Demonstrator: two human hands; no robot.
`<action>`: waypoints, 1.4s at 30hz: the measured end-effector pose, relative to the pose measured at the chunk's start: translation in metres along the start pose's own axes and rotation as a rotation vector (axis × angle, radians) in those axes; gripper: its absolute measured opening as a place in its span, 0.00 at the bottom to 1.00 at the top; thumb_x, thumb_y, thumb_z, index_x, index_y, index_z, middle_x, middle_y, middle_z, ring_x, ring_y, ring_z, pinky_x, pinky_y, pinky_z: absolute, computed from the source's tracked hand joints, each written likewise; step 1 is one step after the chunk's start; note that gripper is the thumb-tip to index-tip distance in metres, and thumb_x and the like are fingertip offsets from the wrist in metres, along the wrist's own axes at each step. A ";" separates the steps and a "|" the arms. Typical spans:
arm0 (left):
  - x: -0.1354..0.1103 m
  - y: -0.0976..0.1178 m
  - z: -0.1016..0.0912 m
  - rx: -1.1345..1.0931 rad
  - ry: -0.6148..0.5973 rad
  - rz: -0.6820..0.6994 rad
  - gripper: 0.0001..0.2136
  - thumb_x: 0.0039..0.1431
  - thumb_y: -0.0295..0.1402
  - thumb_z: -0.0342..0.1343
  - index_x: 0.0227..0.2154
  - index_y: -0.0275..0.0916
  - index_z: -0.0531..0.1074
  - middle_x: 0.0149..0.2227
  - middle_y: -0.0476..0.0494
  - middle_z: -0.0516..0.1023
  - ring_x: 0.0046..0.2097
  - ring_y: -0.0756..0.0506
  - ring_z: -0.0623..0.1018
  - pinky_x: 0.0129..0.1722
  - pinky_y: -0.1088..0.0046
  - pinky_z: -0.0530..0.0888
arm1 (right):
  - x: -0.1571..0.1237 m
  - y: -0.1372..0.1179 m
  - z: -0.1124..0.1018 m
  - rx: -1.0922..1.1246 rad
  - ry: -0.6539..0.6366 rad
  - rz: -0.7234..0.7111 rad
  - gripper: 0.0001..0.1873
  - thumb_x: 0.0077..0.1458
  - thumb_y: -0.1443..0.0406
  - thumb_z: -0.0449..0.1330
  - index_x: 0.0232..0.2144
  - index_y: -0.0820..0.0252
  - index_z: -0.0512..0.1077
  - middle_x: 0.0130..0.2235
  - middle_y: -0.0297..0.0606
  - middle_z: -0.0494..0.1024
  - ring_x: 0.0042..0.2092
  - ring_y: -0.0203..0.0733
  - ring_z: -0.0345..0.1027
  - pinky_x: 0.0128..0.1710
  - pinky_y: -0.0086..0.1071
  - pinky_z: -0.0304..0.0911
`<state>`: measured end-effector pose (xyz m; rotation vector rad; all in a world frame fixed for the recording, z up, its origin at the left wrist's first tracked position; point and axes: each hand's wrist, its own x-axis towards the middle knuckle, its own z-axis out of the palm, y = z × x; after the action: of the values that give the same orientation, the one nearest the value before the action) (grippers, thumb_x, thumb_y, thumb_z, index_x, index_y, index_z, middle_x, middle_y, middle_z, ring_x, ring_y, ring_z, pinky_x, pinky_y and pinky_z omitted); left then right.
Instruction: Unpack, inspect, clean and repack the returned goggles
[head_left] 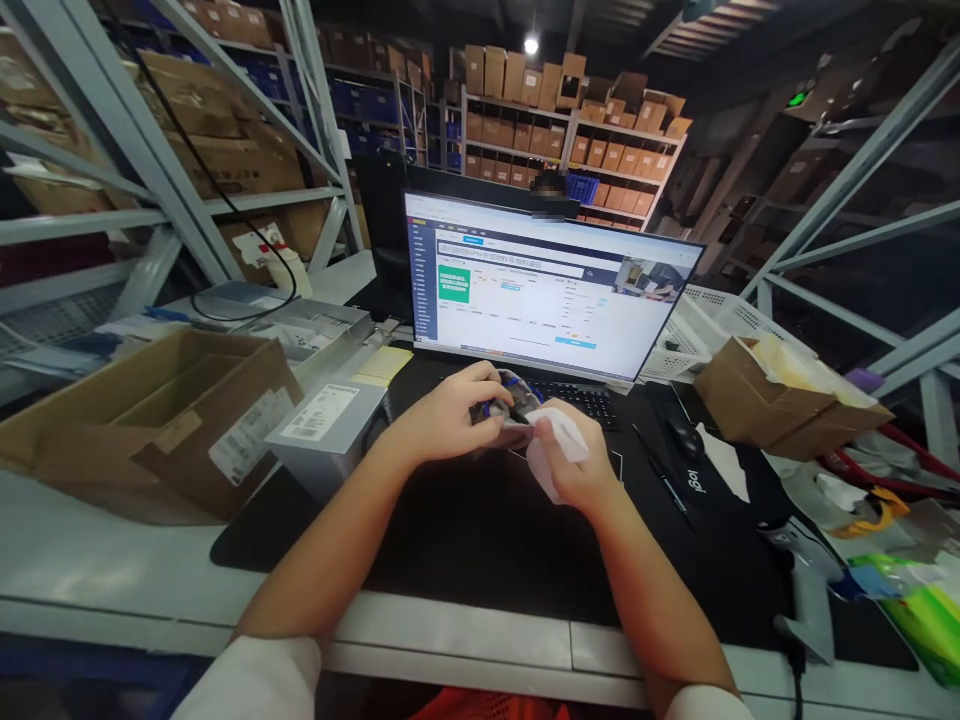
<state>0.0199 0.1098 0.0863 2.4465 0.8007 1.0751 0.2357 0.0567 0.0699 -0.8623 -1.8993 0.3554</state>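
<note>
Above the black desk mat (480, 550), both hands meet at a small greyish rounded item with blue bits (513, 434); its kind I cannot make out. My left hand (448, 415) curls its fingers over the item's left side and grips it. In my right hand (589, 468) is a crumpled white tissue or cloth (551, 450), pinched under the thumb and touching the item's right side. Much of the item is hidden behind the fingers and the white sheet. Just beyond it lies a black keyboard (592, 402), partly covered by my hands.
Behind the keyboard stands a lit monitor (517, 310). Leftward are a grey labelled box (319, 420) and an open cardboard carton (150, 470). To the right lie a pen (671, 488), a mouse (684, 438), a barcode scanner (810, 590) and another carton (780, 405).
</note>
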 end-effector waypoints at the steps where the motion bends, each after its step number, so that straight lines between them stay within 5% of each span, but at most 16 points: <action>1: 0.000 0.000 -0.001 0.008 -0.048 0.001 0.06 0.55 0.28 0.57 0.34 0.38 0.78 0.39 0.46 0.69 0.41 0.46 0.73 0.44 0.69 0.71 | 0.000 0.002 0.000 0.022 0.026 0.048 0.15 0.69 0.59 0.51 0.31 0.57 0.69 0.30 0.35 0.71 0.32 0.39 0.66 0.34 0.34 0.60; 7: -0.004 0.006 -0.008 -0.052 -0.067 0.003 0.05 0.54 0.27 0.56 0.24 0.37 0.72 0.41 0.45 0.69 0.42 0.47 0.73 0.44 0.71 0.71 | 0.005 0.013 -0.008 0.326 0.234 0.271 0.19 0.67 0.53 0.55 0.31 0.59 0.73 0.30 0.35 0.77 0.31 0.39 0.71 0.33 0.33 0.64; 12: -0.006 0.019 -0.002 -0.159 -0.109 0.038 0.05 0.52 0.25 0.56 0.23 0.37 0.72 0.45 0.43 0.69 0.47 0.45 0.73 0.49 0.69 0.71 | 0.006 0.005 -0.025 0.711 0.838 0.187 0.20 0.64 0.50 0.55 0.27 0.57 0.66 0.43 0.35 0.79 0.36 0.39 0.78 0.37 0.34 0.71; 14: -0.006 0.023 0.006 -0.214 -0.154 0.051 0.05 0.51 0.26 0.57 0.23 0.37 0.73 0.45 0.43 0.69 0.46 0.44 0.74 0.49 0.68 0.71 | 0.004 0.007 -0.035 0.855 0.945 0.221 0.21 0.64 0.49 0.54 0.27 0.56 0.63 0.45 0.34 0.78 0.44 0.40 0.78 0.44 0.36 0.72; 18: -0.004 0.029 0.025 -0.331 -0.240 0.085 0.05 0.50 0.28 0.59 0.21 0.38 0.73 0.42 0.43 0.69 0.45 0.43 0.74 0.48 0.65 0.72 | 0.004 0.024 -0.047 0.895 0.919 0.308 0.20 0.63 0.48 0.54 0.27 0.54 0.60 0.46 0.37 0.78 0.54 0.43 0.74 0.52 0.41 0.71; 23: -0.002 0.031 0.048 -0.495 -0.258 0.084 0.10 0.52 0.38 0.61 0.20 0.39 0.73 0.41 0.42 0.67 0.44 0.41 0.71 0.48 0.62 0.71 | 0.011 0.028 -0.036 0.542 0.965 0.146 0.23 0.66 0.43 0.41 0.31 0.51 0.56 0.49 0.43 0.74 0.52 0.49 0.73 0.50 0.49 0.70; 27: 0.000 0.024 0.059 -0.619 -0.082 0.000 0.15 0.50 0.42 0.62 0.18 0.38 0.69 0.39 0.42 0.63 0.43 0.41 0.69 0.46 0.61 0.70 | 0.012 0.012 -0.024 0.369 1.099 0.006 0.17 0.68 0.48 0.39 0.33 0.50 0.51 0.36 0.39 0.67 0.38 0.49 0.73 0.45 0.50 0.70; 35: 0.002 0.019 0.071 -0.980 0.340 -0.148 0.17 0.46 0.42 0.63 0.18 0.38 0.63 0.40 0.43 0.63 0.41 0.44 0.69 0.41 0.65 0.70 | 0.008 0.003 -0.006 0.452 0.917 -0.140 0.16 0.70 0.53 0.44 0.31 0.52 0.56 0.32 0.34 0.66 0.36 0.46 0.73 0.43 0.48 0.70; 42: 0.000 0.022 0.066 -0.986 0.415 -0.166 0.20 0.46 0.45 0.65 0.18 0.36 0.63 0.47 0.40 0.66 0.38 0.46 0.69 0.32 0.69 0.71 | 0.007 0.012 -0.004 0.384 0.868 -0.076 0.16 0.70 0.54 0.43 0.32 0.52 0.57 0.33 0.35 0.69 0.39 0.46 0.74 0.47 0.49 0.69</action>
<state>0.0775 0.0868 0.0543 1.3390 0.3988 1.4672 0.2423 0.0696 0.0692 -0.5459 -1.0087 0.2294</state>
